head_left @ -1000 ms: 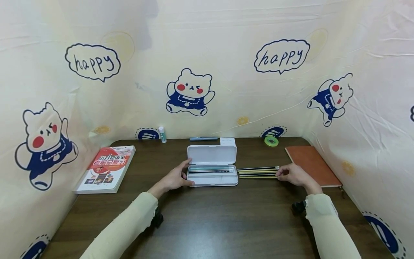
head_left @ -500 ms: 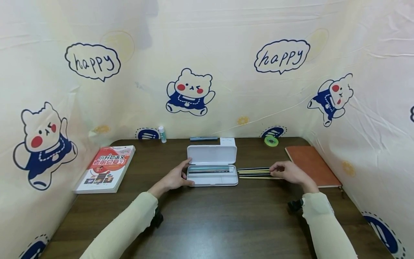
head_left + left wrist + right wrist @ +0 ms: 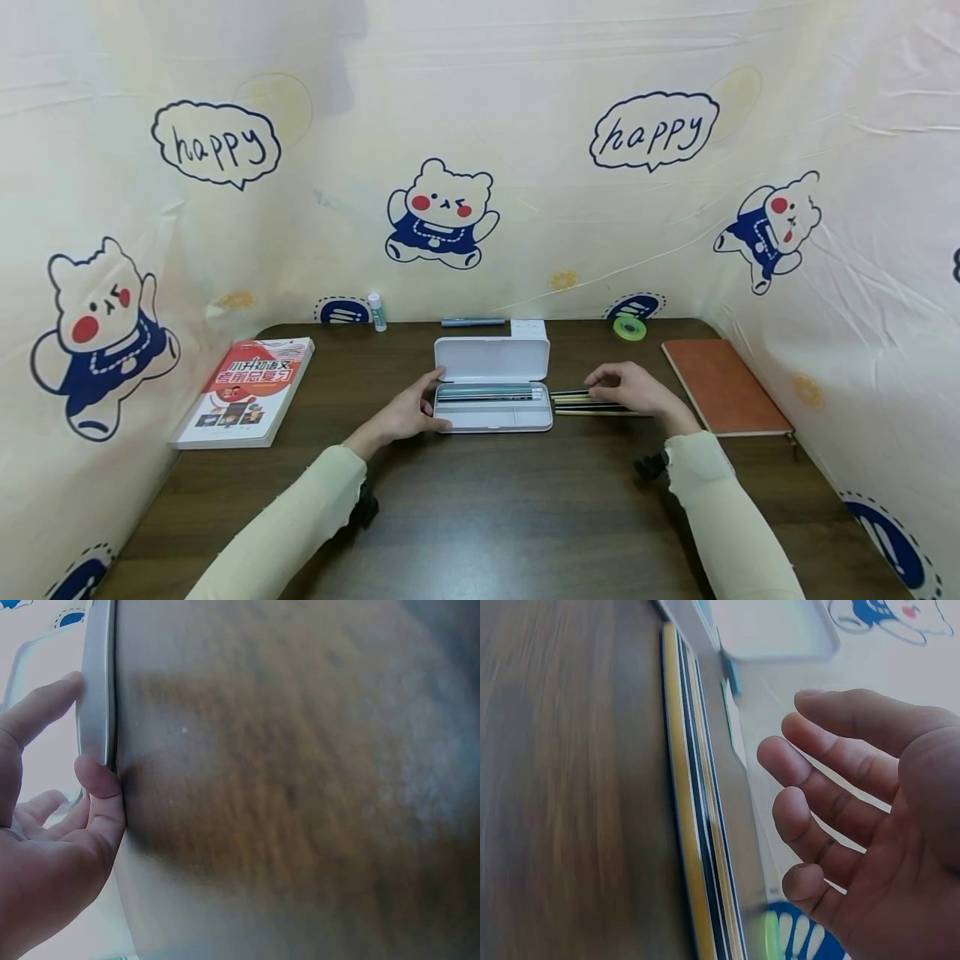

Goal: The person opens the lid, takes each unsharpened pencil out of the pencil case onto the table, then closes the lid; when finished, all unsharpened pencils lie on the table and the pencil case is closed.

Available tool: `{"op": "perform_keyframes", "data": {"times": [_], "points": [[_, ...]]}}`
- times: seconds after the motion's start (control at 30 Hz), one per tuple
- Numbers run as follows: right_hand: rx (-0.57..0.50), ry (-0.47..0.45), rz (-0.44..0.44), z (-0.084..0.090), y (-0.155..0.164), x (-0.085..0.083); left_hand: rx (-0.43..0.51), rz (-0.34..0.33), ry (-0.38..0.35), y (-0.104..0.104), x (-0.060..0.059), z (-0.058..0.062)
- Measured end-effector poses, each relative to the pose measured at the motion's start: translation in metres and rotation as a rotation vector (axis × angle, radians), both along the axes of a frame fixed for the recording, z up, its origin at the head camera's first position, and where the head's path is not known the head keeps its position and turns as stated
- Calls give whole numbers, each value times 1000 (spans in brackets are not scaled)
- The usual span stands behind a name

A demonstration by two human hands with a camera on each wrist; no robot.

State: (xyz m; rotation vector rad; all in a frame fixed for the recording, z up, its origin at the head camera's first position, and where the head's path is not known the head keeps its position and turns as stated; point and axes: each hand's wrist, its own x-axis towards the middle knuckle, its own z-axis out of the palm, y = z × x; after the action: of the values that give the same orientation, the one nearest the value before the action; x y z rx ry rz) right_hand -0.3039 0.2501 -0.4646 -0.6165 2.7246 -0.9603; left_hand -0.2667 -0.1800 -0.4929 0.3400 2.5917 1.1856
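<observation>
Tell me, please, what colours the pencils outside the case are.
The pencils are mainly yellow and black, clearest in the right wrist view.

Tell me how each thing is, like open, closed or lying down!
Pencil case, open
Pencils inside it, lying down
Loose pencils, lying side by side outside the case
Red-and-white book, closed
Brown notebook, closed
Glue stick, standing up, cap on
Green tape, lying flat
Blue thing, lying down
Left hand, gripping the pencil case
Right hand, by the loose pencils, holding nothing

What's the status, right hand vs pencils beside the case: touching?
Apart. The right wrist view shows a plain gap between the right hand and the pencils.
</observation>
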Motion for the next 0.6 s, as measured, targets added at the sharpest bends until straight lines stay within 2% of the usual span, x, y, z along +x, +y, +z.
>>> {"op": "perform_keyframes", "data": {"times": [0.6], "points": [[-2, -2, 138, -6, -71, -6, -5, 13, -23, -1, 0, -1]]}}
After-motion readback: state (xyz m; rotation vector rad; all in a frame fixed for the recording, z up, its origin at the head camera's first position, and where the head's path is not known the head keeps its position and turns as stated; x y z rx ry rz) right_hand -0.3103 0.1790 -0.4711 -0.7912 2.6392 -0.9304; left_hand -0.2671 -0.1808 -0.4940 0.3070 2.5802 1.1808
